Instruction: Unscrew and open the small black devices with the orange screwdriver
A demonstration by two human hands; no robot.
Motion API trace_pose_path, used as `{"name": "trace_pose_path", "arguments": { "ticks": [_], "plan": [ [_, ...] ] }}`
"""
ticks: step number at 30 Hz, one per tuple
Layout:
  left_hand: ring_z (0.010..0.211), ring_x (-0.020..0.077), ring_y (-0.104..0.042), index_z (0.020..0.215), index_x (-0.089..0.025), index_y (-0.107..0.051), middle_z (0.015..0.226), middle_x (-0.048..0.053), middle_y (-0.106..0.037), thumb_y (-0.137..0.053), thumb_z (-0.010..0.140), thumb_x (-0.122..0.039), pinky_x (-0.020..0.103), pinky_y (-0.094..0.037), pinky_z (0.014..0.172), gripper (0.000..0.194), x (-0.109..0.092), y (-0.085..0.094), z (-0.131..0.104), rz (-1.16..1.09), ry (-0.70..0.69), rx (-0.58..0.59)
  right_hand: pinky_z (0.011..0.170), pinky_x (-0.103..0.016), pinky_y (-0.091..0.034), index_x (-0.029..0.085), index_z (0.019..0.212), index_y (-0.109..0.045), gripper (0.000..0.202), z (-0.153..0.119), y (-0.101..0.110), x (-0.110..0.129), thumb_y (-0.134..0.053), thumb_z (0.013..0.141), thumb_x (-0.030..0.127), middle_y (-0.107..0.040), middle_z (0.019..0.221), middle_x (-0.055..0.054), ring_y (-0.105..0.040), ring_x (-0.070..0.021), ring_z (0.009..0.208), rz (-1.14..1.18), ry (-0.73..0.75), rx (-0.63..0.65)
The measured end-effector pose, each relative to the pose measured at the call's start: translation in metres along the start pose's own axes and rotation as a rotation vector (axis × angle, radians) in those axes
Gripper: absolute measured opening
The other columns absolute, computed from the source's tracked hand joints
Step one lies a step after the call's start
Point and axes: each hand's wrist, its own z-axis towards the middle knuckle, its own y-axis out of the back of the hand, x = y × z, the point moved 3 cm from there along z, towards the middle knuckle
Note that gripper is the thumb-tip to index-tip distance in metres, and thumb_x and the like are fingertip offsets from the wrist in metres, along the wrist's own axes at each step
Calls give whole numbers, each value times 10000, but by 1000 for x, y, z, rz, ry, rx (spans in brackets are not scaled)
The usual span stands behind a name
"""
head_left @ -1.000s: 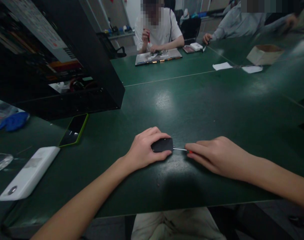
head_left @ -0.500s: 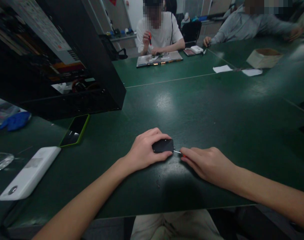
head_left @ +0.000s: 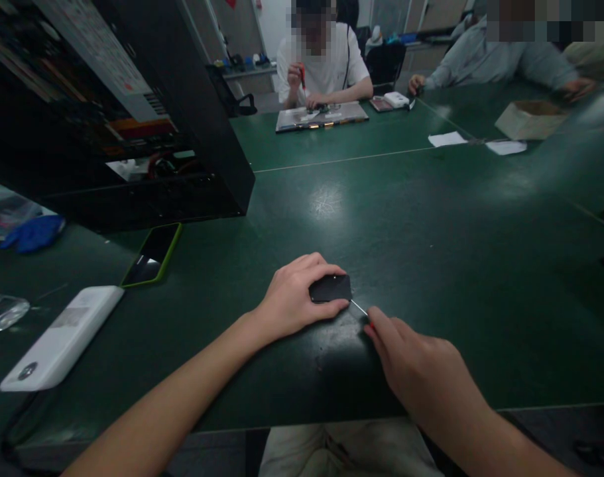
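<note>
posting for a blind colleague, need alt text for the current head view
A person's left hand grips a small black object on a green table while the right hand holds a thin tool to its corner. To the left lie a green-edged phone and a white oblong object; opposite sits someone in a white shirt.

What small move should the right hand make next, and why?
Perhaps the right hand should gently press the thin, red-handled metal tool toward the flat black rectangular case: the tool's tip appears to meet the case's near right corner, and the left hand grips the case.
</note>
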Motion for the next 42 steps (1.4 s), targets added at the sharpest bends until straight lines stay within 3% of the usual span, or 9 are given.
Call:
{"name": "trace_pose_path", "arguments": {
  "ticks": [4,7,10,13,18,26,37,42],
  "plan": [
    [1012,260,-656,1217,-234,-717,1073,52,-692,-793,892,-419,392,-505,855,381,1,0,-2,2,-4,-10,397,-277,-375,128,1247,-639,387,-5,0,35,-283,1127,222,-759,854,-69,-617,-131,446,107,-233,10],
    [1023,258,-649,1247,-235,-706,1085,54,-688,-777,921,-420,400,-503,874,382,1,0,-3,-6,-21,4,454,-275,-479,132,1384,-559,428,-9,0,51,-271,1067,124,-772,973,-116,-698,-174,584,237,-332,22],
    [1042,258,-646,1279,-240,-689,1108,59,-686,-752,951,-437,405,-506,886,388,0,0,-5,-18,-26,13,461,-305,-530,128,1527,-422,601,-16,2,53,-294,949,20,-752,1142,-166,-752,-223,708,263,-301,71],
    [1046,263,-648,1272,-245,-690,1108,59,-687,-757,949,-446,410,-513,884,386,-1,-1,-5,-10,-5,15,409,-296,-521,136,1623,-289,745,-28,4,46,-354,892,11,-744,1161,-165,-756,-234,711,258,-238,108],
    [1058,265,-650,1257,-230,-699,1106,56,-686,-781,934,-422,414,-523,898,385,-7,-4,-7,2,35,-4,370,-257,-494,225,1711,-74,850,-42,0,35,-386,937,61,-739,1091,-112,-735,-204,643,284,-243,125],
    [1060,268,-671,1266,-214,-694,1108,61,-687,-781,930,-402,415,-538,900,395,-7,-6,-7,4,90,-59,409,-285,-480,242,1686,-136,741,-20,-1,49,-313,993,49,-727,1051,-97,-711,-193,608,248,-359,32],
    [1097,279,-672,1247,-236,-683,1169,63,-707,-773,928,-377,443,-541,961,360,-9,-6,-7,12,71,-112,431,-314,-456,155,1520,-434,531,-7,-6,44,-352,1004,61,-733,1000,-94,-707,-199,631,216,-352,31],
    [1102,274,-676,1250,-232,-678,1168,63,-706,-771,935,-382,437,-540,964,361,-6,-6,-7,18,63,-139,579,-303,-556,145,1482,-515,474,4,-8,35,-355,1038,100,-749,1037,-114,-757,-229,810,262,-310,27]
  ]
}}
